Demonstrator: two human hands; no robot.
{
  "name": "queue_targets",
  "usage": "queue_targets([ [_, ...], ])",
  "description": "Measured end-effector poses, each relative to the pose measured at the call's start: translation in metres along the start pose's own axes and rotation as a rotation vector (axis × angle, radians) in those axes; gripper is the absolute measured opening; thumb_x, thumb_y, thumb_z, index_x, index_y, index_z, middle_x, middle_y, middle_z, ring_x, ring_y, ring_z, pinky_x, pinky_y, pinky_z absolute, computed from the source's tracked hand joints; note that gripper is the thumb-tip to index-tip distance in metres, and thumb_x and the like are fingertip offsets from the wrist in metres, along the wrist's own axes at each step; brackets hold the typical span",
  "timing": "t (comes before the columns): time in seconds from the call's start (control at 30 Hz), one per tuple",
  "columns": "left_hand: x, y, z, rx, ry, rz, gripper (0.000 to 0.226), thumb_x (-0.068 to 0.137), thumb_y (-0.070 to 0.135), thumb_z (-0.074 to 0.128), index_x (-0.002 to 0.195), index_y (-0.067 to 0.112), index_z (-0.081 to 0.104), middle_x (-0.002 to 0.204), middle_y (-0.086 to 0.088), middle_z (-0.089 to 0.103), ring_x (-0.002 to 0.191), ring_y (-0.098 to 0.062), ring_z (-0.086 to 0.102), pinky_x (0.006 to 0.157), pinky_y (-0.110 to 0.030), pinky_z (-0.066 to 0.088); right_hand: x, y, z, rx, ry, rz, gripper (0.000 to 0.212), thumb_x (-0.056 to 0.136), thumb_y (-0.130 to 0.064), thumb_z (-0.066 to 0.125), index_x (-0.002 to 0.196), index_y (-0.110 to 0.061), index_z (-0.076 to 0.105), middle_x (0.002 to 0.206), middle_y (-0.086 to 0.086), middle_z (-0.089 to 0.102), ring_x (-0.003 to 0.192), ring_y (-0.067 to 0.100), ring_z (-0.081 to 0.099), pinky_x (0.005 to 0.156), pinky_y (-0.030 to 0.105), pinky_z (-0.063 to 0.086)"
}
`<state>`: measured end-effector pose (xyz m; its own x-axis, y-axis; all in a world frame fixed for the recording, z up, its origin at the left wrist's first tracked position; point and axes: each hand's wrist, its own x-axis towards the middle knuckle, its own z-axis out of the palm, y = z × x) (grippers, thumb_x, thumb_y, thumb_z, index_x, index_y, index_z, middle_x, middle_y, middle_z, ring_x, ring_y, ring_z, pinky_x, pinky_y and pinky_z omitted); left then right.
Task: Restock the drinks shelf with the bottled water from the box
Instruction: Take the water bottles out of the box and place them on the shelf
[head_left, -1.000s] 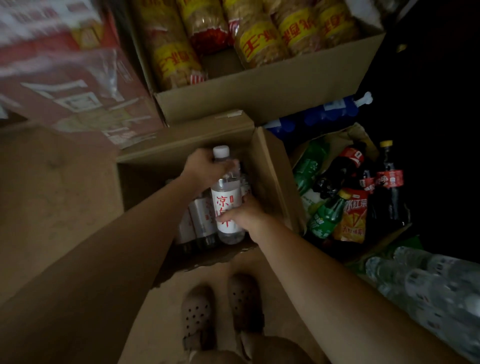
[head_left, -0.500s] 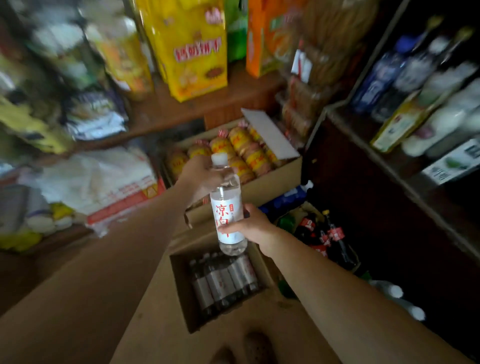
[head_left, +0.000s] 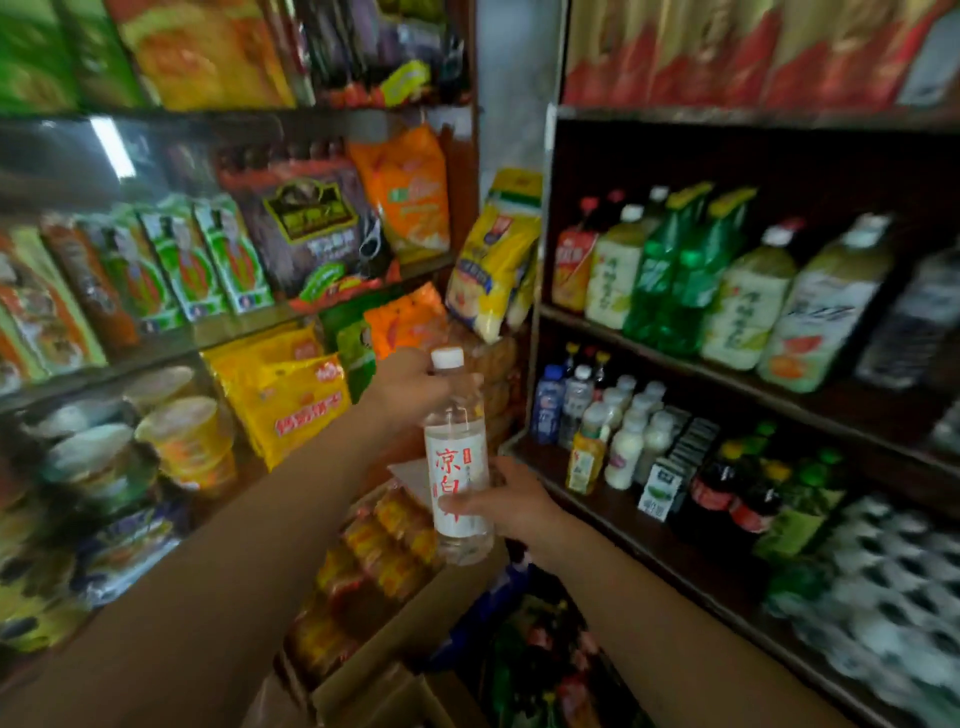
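Clear water bottle (head_left: 457, 462) (upright) is clamped by left hand (head_left: 410, 387) at neck, right hand (head_left: 511, 501) low; slide it base-first onto the drinks shelf (head_left: 613, 499).

The dark wooden drinks shelf (head_left: 737, 382) stood on the right, its boards running away at a slant. On the upper board sat tall bottles: pale tea bottles (head_left: 615, 275), two green soda bottles (head_left: 675, 270) side by side, and a red carton (head_left: 571, 270) at the near end. The board below carried small blue-labelled bottles (head_left: 548, 410), a cluster of white milky bottles (head_left: 631, 441) and dark cola bottles (head_left: 719, 486) with red labels. On the left, the snack shelves (head_left: 234, 327) bore green packets (head_left: 208, 260), yellow bags (head_left: 291, 400) and instant noodle bowls (head_left: 182, 431). Lower down, an open cardboard box (head_left: 415, 618) held wrapped snacks.
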<state>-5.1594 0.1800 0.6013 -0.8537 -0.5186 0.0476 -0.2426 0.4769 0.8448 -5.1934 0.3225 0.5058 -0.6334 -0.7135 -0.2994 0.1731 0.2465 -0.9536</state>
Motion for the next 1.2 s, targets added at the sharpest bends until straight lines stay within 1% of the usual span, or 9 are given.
queue_targets([
  [0.1,0.008,0.06,0.021,0.032,-0.05,0.073,0.016,0.079,0.03,0.075,0.071,0.016,0.071,0.067,0.005,0.066,0.062,-0.002,0.057,0.049,-0.007,0.041,-0.025,-0.027,-0.041,0.006,0.123,-0.02,0.055,0.067,-0.021,0.086,0.113,-0.027,0.057,0.12,-0.004,0.064,0.107,0.015,0.061,0.094,0.036,0.052],
  [0.2,0.017,0.111,0.053,0.038,-0.103,0.103,0.03,0.073,0.039,0.078,0.078,0.01,0.076,0.08,-0.007,0.073,0.081,-0.018,0.068,0.07,-0.035,0.052,-0.047,-0.043,-0.092,0.016,0.244,-0.061,0.068,0.064,-0.024,0.088,0.122,-0.021,0.054,0.119,-0.004,0.064,0.106,0.015,0.061,0.095,0.037,0.051],
  [0.33,0.014,0.181,0.108,0.025,-0.119,0.205,0.02,0.075,0.035,0.078,0.078,0.015,0.076,0.07,0.005,0.069,0.069,-0.007,0.059,0.055,-0.016,0.042,-0.084,-0.06,-0.165,-0.04,0.363,-0.081,0.059,0.063,-0.026,0.088,0.114,-0.022,0.058,0.115,-0.004,0.067,0.106,0.017,0.064,0.095,0.042,0.052],
  [0.5,0.003,0.253,0.185,-0.025,-0.202,0.274,0.033,0.072,0.038,0.079,0.081,0.007,0.074,0.074,-0.002,0.068,0.071,-0.015,0.062,0.06,-0.026,0.044,-0.134,-0.06,-0.253,-0.017,0.496,-0.076,0.076,0.058,-0.03,0.09,0.125,-0.019,0.055,0.124,-0.002,0.062,0.111,0.02,0.061,0.095,0.041,0.051],
  [0.63,-0.019,0.308,0.242,-0.022,-0.299,0.334,0.029,0.067,0.036,0.083,0.058,0.014,0.066,0.06,0.0,0.062,0.065,-0.016,0.061,0.056,-0.027,0.043,-0.181,-0.054,-0.313,-0.007,0.612,-0.082,0.071,0.061,-0.027,0.09,0.122,-0.019,0.055,0.12,-0.003,0.063,0.109,0.019,0.061,0.092,0.039,0.052],
  [0.8,-0.047,0.372,0.32,-0.001,-0.449,0.467,0.022,0.066,0.032,0.084,0.064,0.015,0.071,0.064,0.004,0.063,0.067,-0.01,0.06,0.056,-0.023,0.04,-0.246,-0.034,-0.37,0.096,0.775,-0.134,0.054,0.063,-0.022,0.089,0.107,-0.02,0.058,0.109,-0.001,0.067,0.101,0.016,0.065,0.091,0.037,0.054],
  [0.93,-0.078,0.41,0.383,-0.025,-0.512,0.537,0.032,0.067,0.033,0.084,0.054,0.016,0.06,0.058,0.002,0.055,0.067,-0.015,0.059,0.053,-0.025,0.034,-0.3,-0.012,-0.413,0.084,0.962,-0.152,0.046,0.062,-0.014,0.089,0.097,-0.022,0.06,0.1,-0.002,0.069,0.092,0.012,0.066,0.079,0.021,0.055],
  [1.1,-0.121,0.443,0.453,-0.147,-0.659,0.59,0.036,0.067,0.027,0.085,0.049,0.016,0.056,0.04,0.011,0.051,0.058,-0.01,0.053,0.047,-0.02,0.035,-0.359,0.021,-0.472,0.049,1.122,-0.099,0.068,0.042,-0.033,0.089,0.105,-0.024,0.064,0.1,-0.007,0.072,0.093,0.009,0.067,0.084,0.027,0.056],
  [1.2,-0.143,0.466,0.49,-0.159,-0.762,0.636,0.027,0.071,0.031,0.082,0.06,0.013,0.064,0.058,0.004,0.061,0.058,-0.008,0.055,0.052,-0.022,0.038,-0.4,0.034,-0.498,-0.02,1.224,-0.09,0.051,0.052,-0.03,0.088,0.096,-0.03,0.062,0.097,-0.01,0.07,0.091,0.007,0.066,0.082,0.024,0.055],
])
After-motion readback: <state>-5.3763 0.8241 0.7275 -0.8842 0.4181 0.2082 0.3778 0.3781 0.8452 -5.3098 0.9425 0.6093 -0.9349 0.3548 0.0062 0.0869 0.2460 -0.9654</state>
